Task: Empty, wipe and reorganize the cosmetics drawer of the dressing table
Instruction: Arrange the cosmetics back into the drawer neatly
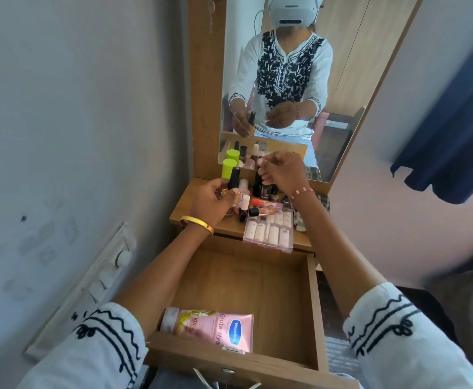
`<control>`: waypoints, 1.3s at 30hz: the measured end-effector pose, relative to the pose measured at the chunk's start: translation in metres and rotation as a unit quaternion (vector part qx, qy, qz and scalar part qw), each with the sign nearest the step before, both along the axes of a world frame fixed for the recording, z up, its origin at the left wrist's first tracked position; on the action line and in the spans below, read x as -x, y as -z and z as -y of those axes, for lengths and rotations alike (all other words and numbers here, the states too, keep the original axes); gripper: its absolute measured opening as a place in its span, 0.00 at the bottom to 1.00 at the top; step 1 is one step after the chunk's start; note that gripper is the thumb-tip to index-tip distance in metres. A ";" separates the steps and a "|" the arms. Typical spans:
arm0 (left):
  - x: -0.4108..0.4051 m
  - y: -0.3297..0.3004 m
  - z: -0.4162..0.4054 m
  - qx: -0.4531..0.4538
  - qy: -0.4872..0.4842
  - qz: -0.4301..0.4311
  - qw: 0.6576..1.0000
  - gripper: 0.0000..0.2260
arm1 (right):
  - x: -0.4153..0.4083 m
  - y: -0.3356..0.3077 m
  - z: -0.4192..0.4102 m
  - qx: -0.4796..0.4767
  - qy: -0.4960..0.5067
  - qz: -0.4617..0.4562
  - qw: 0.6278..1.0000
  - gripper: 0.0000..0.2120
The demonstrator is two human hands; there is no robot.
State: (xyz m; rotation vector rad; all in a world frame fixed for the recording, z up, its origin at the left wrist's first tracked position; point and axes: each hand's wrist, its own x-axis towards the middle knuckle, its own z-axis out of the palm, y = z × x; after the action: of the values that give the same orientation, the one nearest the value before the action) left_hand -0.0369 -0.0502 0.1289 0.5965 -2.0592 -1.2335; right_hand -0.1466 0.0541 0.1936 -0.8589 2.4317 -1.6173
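- A small glass bottle with a tall black cap [233, 183] is gripped by the left hand [211, 202], thumb and curled fingers around its body; held upright over the far-left of the wooden tabletop [183, 211], probably to be sorted before going back.
- The right hand [283, 171] is raised above the bottle cluster, fingers loosely bent, nothing seen in it; likely poised to pick the next item.
- The wooden drawer [312, 304] is pulled out near the person, floor mostly bare; only a pink lotion tube [215, 328] is laid flat at the near-left corner, so refilling seems just begun.
- Nail polish bottles [243, 210] are stood together on the tabletop, with a clear plastic box of false nails [269, 230] placed at its near edge, overhanging the drawer.
- Two lime-green capped containers [229, 167] are kept far-left by the mirror [342, 80].
- A wiping cloth cannot be identified.
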 end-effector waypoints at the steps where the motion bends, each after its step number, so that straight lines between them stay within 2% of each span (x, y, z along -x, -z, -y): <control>1: 0.000 0.002 0.000 0.000 -0.002 -0.001 1.000 0.16 | 0.008 0.003 -0.005 -0.010 0.023 -0.006 1.000 0.03; 7: 0.004 0.010 -0.009 -0.030 -0.002 -0.017 0.999 0.13 | 0.042 0.022 -0.036 -0.099 0.142 -0.060 0.983 0.07; 11: 0.010 0.013 -0.015 -0.046 0.008 -0.015 0.999 0.11 | 0.048 0.036 -0.042 -0.182 0.127 -0.070 0.972 0.07; 15: 0.014 0.016 -0.021 -0.045 0.003 -0.002 0.999 0.12 | 0.051 0.051 -0.041 -0.234 0.101 -0.088 0.963 0.13; 29: 0.024 0.023 -0.025 -0.043 -0.001 0.016 0.999 0.17 | 0.072 0.076 -0.032 -0.246 0.097 -0.117 0.957 0.14; 31: 0.024 0.023 -0.025 -0.043 -0.004 0.019 0.999 0.18 | 0.074 0.077 -0.033 -0.221 0.109 -0.094 0.965 0.12; 35: 0.025 0.024 -0.025 -0.051 0.001 0.021 0.998 0.17 | 0.074 0.077 -0.040 -0.106 0.166 -0.006 0.980 0.09; 39: 0.022 0.024 -0.025 -0.071 0.010 0.009 0.997 0.17 | 0.066 0.067 -0.045 0.002 0.156 0.039 0.987 0.08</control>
State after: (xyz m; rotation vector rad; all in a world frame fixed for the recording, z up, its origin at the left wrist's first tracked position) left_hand -0.0590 -0.0248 0.1052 0.6552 -2.0083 -1.4010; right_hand -0.2126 0.0993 0.1266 -0.4200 2.6100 -1.7125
